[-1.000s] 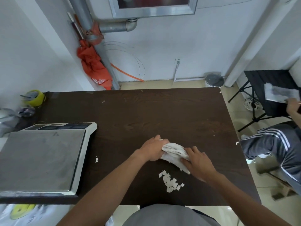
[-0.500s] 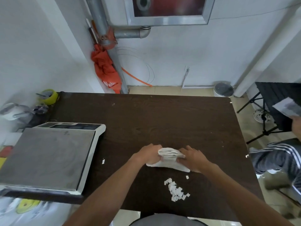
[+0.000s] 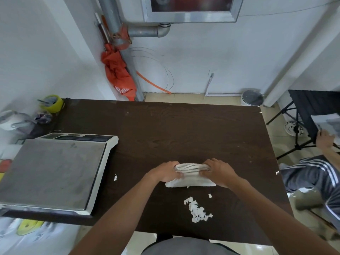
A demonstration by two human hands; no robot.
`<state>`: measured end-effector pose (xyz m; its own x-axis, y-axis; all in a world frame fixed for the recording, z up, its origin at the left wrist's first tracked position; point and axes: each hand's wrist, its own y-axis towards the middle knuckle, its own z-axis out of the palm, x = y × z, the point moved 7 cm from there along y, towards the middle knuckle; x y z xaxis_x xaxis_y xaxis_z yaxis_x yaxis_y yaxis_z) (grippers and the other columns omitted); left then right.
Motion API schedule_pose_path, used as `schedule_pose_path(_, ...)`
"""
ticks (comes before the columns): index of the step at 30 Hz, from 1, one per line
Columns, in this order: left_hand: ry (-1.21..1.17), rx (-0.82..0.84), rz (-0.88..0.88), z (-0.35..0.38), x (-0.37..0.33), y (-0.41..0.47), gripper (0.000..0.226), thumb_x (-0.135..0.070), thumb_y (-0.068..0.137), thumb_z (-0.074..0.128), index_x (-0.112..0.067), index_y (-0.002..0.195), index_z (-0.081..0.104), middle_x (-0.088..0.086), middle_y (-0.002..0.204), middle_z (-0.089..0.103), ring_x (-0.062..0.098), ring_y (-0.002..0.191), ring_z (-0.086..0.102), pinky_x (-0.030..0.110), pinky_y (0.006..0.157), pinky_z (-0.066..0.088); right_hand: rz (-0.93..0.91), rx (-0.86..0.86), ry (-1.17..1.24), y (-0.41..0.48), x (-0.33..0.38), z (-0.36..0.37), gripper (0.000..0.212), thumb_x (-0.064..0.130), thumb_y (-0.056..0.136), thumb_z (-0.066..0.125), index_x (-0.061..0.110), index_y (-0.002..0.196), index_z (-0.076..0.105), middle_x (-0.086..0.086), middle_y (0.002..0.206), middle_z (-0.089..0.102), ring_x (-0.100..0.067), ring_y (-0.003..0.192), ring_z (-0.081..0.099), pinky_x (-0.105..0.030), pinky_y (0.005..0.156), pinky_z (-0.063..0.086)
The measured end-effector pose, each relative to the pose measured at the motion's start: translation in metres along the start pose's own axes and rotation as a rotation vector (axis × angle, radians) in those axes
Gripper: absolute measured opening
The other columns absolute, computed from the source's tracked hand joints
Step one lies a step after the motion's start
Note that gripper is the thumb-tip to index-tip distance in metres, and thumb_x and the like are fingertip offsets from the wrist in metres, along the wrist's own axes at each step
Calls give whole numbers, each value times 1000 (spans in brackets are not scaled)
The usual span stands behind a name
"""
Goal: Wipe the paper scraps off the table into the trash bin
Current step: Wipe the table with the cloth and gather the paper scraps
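Head view shows you at the near side of the dark table (image 3: 184,129), with both hands on a white cloth (image 3: 191,178). Your left hand (image 3: 165,173) closes its fingers around the left end of the cloth, and your right hand (image 3: 219,172) closes around the right end. You hold it like this, I think, because the cloth is folded into a long, thick pad; the far edge is bunched up between your hands and the near edge lies flat on the wood. A wide pad with a straight edge pushes many scraps together in one stroke.

The main pile of paper scraps (image 3: 197,210) lies just in front of the cloth, nearer to your body and close to the table's near edge. One loose scrap (image 3: 210,195) sits between the cloth and the pile, and a single scrap (image 3: 115,177) lies apart to the left, near the weighing scale (image 3: 53,173). Another small piece (image 3: 277,172) is at the right edge.

The scraps are gathered near the edge probably so they can fall off there. I cannot find a bin under that edge; a small round container (image 3: 252,98) stands on the floor beyond the far corner.
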<state>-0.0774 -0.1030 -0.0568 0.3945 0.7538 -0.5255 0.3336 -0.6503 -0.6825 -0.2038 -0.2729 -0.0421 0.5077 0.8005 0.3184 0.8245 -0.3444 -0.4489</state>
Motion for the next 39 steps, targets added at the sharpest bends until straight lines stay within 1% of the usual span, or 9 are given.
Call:
schedule_pose_path(2,-32,3,-12,0,3,1,29,-47,90,62,-23,106,60,3,104,67,25,97,65,38,78,49,7,-35,14,-2,2,-3,46,62,92,47,30,124,57,6,120,58,-19,111,55,-37,92,40)
schedule_pose_path(6,-185,73,-46,-1,5,-2,33,-40,92,65,-22,119,62,4,119,66,24,110,65,34,81,57,99,-81,245,-11,-8,-5,51,63,96,37,25,118,62,7,109,60,-15,102,58,-36,88,47)
schedule_pose_path(10,-213,44,-40,-11,9,-4,31,-38,93,66,-21,120,62,6,122,66,23,113,64,31,79,54,137,-134,349,-25,-26,-5,64,77,87,33,29,116,64,11,113,64,-8,98,60,-34,87,51)
schedule_pose_path(14,-177,-37,0,-22,8,0,27,-42,93,65,-28,116,62,0,113,68,21,106,64,39,91,51,19,-244,210,-27,-14,-18,68,75,88,37,33,141,46,11,136,50,-13,123,49,-35,98,44)
schedule_pose_path(17,-49,-216,23,-32,-2,2,35,-42,97,61,-29,128,55,-1,117,63,21,105,62,42,93,53,-104,-268,76,-20,9,-25,70,62,91,51,37,152,25,10,156,30,-16,141,32,-40,112,35)
schedule_pose_path(20,138,-388,15,-33,-11,-1,42,-42,100,59,-30,139,47,4,122,52,29,103,63,41,90,53,-136,-289,-23,-9,25,-28,75,46,92,56,35,155,16,7,161,25,-17,145,26,-39,114,29)
schedule_pose_path(25,278,-344,46,-2,-13,-2,43,-35,99,62,-31,138,45,8,125,50,34,100,65,46,91,54,-131,-164,-152,1,26,1,68,44,89,59,35,150,27,3,142,44,-22,132,40,-41,104,39)
schedule_pose_path(34,343,-224,208,39,-23,-16,40,-34,96,67,-31,131,48,4,118,50,26,93,64,43,87,56,-110,-239,-125,-55,0,38,58,53,86,60,34,138,45,7,117,51,-18,106,50,-34,87,46)
schedule_pose_path(39,354,-184,267,32,-47,-10,34,-32,96,66,-31,126,50,2,115,51,25,91,63,43,86,55,-76,-290,-102,-68,-9,23,54,49,87,61,32,137,47,9,113,50,-14,101,47,-30,87,44)
